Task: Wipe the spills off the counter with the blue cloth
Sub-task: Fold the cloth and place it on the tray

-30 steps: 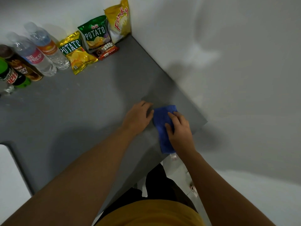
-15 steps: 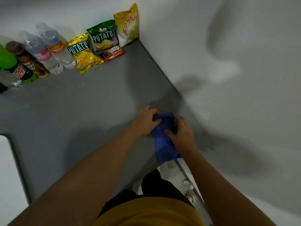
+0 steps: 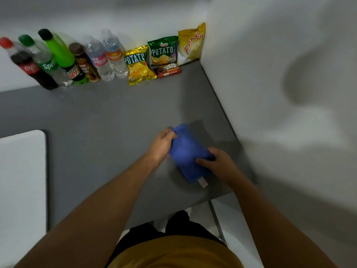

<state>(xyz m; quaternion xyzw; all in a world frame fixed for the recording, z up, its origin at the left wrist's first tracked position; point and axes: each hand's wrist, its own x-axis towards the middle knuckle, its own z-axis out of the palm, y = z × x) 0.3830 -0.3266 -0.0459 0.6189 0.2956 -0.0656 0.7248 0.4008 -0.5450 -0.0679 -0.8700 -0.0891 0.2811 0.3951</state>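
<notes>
The blue cloth (image 3: 188, 157) lies folded on the grey counter (image 3: 108, 120), near its right end, with a white tag at its near corner. My left hand (image 3: 161, 146) grips the cloth's far left edge. My right hand (image 3: 220, 164) pinches its right edge from the near side. Faint pale specks of spill (image 3: 63, 96) show on the counter in front of the bottles.
Along the back wall stand several drink bottles (image 3: 58, 60) and snack bags (image 3: 162, 53), ending in the right corner. A white wall (image 3: 280, 93) bounds the counter's right side. A white sink or board (image 3: 21, 180) sits at the left. The counter's front edge is close to my body.
Both hands and the cloth have shifted inward from the counter's front right corner, so the cloth now lies fully on the counter. The view has swung left, showing more bottles.
</notes>
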